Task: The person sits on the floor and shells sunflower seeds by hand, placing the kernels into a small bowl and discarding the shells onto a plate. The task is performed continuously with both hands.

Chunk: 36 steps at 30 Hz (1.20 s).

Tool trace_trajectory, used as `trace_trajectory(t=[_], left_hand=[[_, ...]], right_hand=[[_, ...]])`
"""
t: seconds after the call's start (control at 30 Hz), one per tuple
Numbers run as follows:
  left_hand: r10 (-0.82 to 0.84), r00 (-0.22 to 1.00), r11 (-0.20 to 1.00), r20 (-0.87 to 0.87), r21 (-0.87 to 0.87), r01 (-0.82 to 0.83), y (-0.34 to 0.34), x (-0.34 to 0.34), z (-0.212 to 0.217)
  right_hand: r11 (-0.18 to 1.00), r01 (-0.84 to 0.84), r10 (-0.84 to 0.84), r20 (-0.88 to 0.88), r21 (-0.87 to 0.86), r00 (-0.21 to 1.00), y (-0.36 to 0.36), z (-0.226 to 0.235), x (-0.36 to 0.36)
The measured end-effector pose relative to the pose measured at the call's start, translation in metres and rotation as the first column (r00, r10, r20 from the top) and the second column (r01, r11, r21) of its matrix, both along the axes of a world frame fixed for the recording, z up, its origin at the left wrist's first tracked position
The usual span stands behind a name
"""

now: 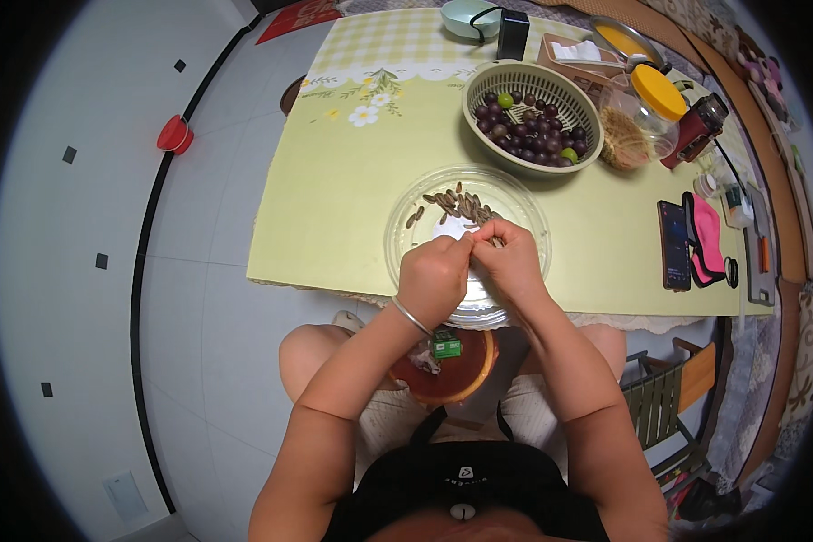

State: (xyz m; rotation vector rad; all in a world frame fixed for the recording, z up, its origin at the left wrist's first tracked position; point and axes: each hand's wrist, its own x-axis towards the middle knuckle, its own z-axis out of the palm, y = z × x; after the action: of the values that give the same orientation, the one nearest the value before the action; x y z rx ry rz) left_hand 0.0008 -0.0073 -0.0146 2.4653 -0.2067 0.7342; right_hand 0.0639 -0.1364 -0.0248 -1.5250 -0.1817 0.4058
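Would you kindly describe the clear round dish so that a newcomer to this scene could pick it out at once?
Find the pale green tablecloth, then its near edge. There, beneath the left hand and right hand, lies the clear round dish with elongated brown seeds in it. Unlike the grey-green colander of grapes just beyond, it is shallow and see-through.

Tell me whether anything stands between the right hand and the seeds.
Nothing visible does. The right hand is over the plate, meeting the left hand, with the seeds just beyond. The colander stands farther back, past the seeds.
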Motion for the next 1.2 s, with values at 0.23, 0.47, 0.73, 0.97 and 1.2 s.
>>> trace_trajectory(t=[0.23,0.47,0.73,0.97,1.2], left_hand=[[-0.02,1.0,0.99,-0.018,-0.141,0.017,0.002,0.0,0.01],[-0.406,0.867,0.335,-0.288,-0.93,-0.152,0.019,0.007,0.009],[-0.515,0.817,0.023,-0.258,-0.957,-0.288,0.024,0.013,0.0],[-0.468,0.86,0.083,-0.203,-0.979,-0.186,0.024,0.015,-0.009],[-0.077,0.95,0.893,-0.302,-0.445,-0.069,0.018,0.01,0.001]], right_hand=[[0.959,-0.016,0.098,-0.28,0.281,0.955,-0.004,-0.004,0.004],[0.924,-0.051,0.208,-0.384,0.379,0.9,-0.011,0.008,0.009],[0.952,-0.079,0.168,-0.287,0.296,0.943,-0.012,0.014,0.008],[0.962,-0.084,0.141,-0.209,0.26,0.968,-0.011,0.006,0.009],[0.839,0.044,0.172,-0.341,0.542,0.924,-0.017,0.004,0.02]])
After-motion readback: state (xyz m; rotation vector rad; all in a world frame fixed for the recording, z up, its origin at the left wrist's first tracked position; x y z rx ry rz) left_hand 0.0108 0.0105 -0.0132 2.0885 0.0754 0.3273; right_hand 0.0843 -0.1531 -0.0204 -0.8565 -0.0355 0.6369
